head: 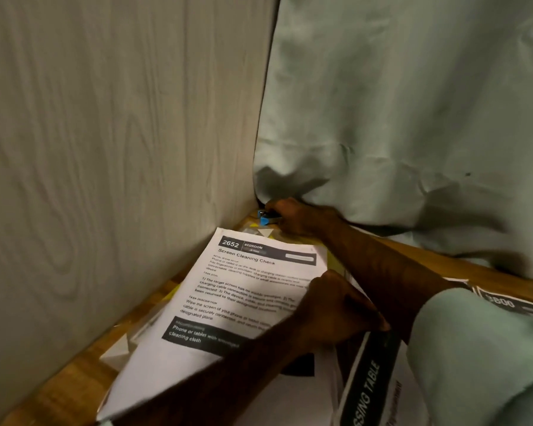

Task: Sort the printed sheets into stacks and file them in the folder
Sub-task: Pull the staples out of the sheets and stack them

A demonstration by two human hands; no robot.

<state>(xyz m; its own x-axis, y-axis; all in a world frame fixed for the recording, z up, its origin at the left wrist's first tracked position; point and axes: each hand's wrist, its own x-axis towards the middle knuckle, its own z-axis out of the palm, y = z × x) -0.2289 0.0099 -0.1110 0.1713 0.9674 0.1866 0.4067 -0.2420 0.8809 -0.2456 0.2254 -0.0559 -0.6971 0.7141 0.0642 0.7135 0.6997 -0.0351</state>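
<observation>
A stack of printed sheets [228, 302], topped by a page headed "2652 Bedroom, Screen Cleaning Check", lies tilted on the wooden table [74, 379]. My left hand [336, 312] reaches across it and grips the stack's right edge with curled fingers. Under the stack shows what looks like a clear plastic folder [120, 345] with yellow and white triangle marks. My right hand [293, 216] is stretched into the far corner and holds a small blue and black stapler [266, 218]. More printed sheets [366, 392] lie at the lower right, one reading "Table".
A pale wood-grain panel [105, 149] walls off the left side of the table. A pale green curtain [413, 118] hangs along the back and bunches at the corner. Another printed sheet [505, 302] lies by my green sleeve at the right.
</observation>
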